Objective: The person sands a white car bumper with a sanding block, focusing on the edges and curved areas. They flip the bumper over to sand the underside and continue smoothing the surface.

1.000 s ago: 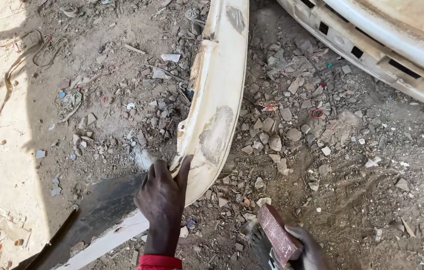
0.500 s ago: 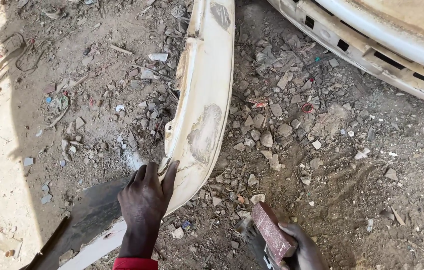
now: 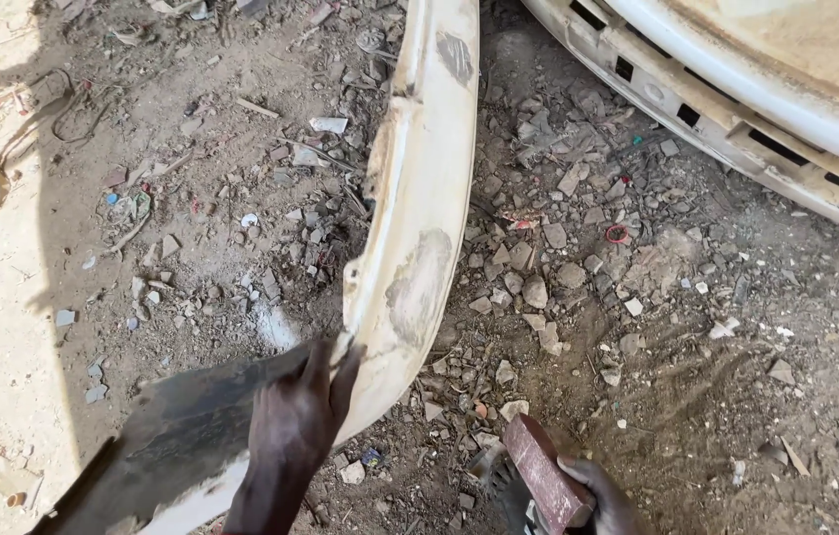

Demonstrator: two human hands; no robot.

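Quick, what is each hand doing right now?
Left hand: open, fingers spread, pressed flat on the white car bumper.
Right hand: closed around a reddish-brown block.

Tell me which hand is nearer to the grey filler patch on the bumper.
Left. The left hand rests on the white bumper just below-left of the grey filler patch; the right hand, holding a reddish sanding block, is off the bumper over the rubble.
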